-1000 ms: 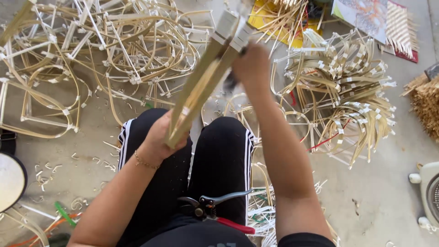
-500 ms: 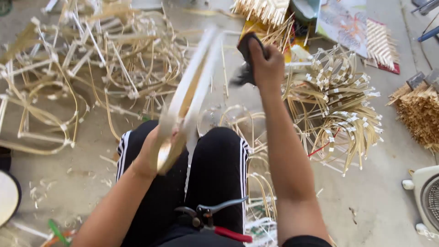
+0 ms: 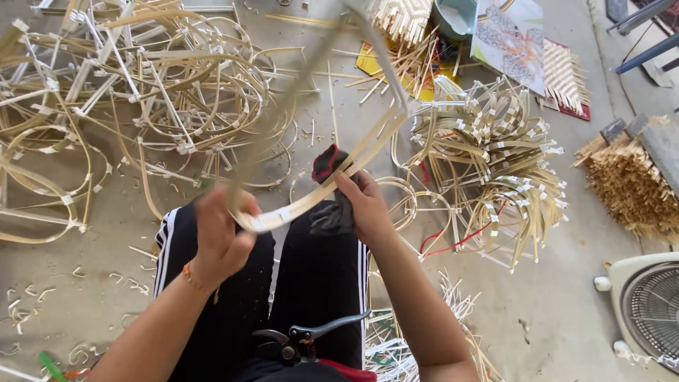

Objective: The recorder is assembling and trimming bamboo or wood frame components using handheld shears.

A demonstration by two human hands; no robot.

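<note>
The person is sitting on the grey concrete floor in black trousers with white side stripes, and both hands are working a long pale bent bamboo strip above the knees. The left hand is closing around the lower bend of the strip, fingers curling over it, while the right hand is gripping the same strip further along together with a dark cloth with a red patch that is bunching up between palm and strip. From the right hand the strip is rising in two blurred arms toward the top edge of the view. A pair of grey-handled pruning shears is lying on the person's lap near the bottom edge. Toward the floor's upper left corner a big tangle of looped bamboo frames bound with white tape is spreading out, and a second heap of curved taped bamboo frames is lying to the right of the hands, with red wire trailing beneath it. A stack of short cut bamboo sticks is sitting by the right edge, and a white electric fan is showing in the lower right corner.
</note>
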